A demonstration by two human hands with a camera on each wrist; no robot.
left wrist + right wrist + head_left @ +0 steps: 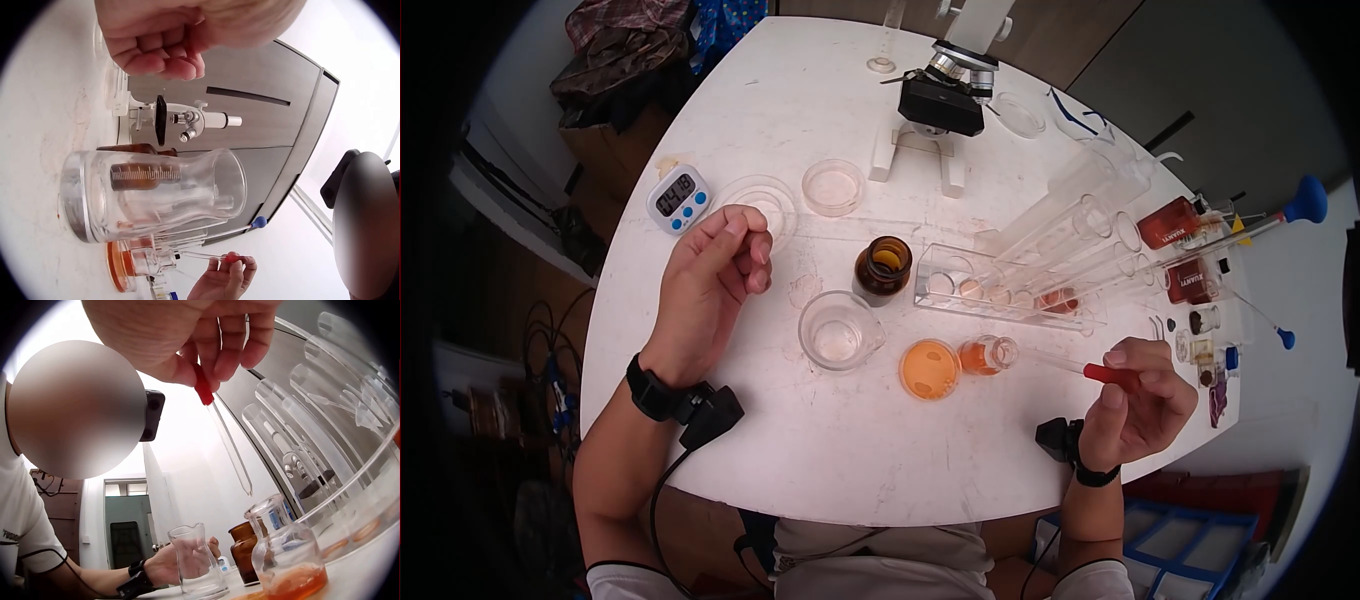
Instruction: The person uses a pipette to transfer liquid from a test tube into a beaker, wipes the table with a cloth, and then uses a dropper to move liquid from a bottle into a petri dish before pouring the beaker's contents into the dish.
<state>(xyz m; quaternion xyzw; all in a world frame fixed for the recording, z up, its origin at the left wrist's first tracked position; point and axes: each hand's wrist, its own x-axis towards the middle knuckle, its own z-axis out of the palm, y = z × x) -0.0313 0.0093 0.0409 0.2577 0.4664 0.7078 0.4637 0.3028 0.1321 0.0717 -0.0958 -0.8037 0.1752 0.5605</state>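
My right hand [1140,400] pinches the red rubber bulb of a glass dropper [230,445] between thumb and fingers. The dropper's tube looks clear, its tip just above the mouth of a small glass bottle [290,565] with orange liquid in the bottom. Beside that bottle lies a round dish of orange liquid [930,369]. My left hand [718,255] hangs loosely curled over the left side of the table, holding nothing. Nearest to it are a clear glass beaker [150,197], a brown bottle without a lid [883,268] and a petri dish [833,188].
A rack of large test tubes [1000,305] stands behind the small bottle. At the back is a microscope [945,95], at the left a white timer [680,200]. Blue-ended rods [1305,200], brown-red packets [1168,223] and small jars crowd the right side.
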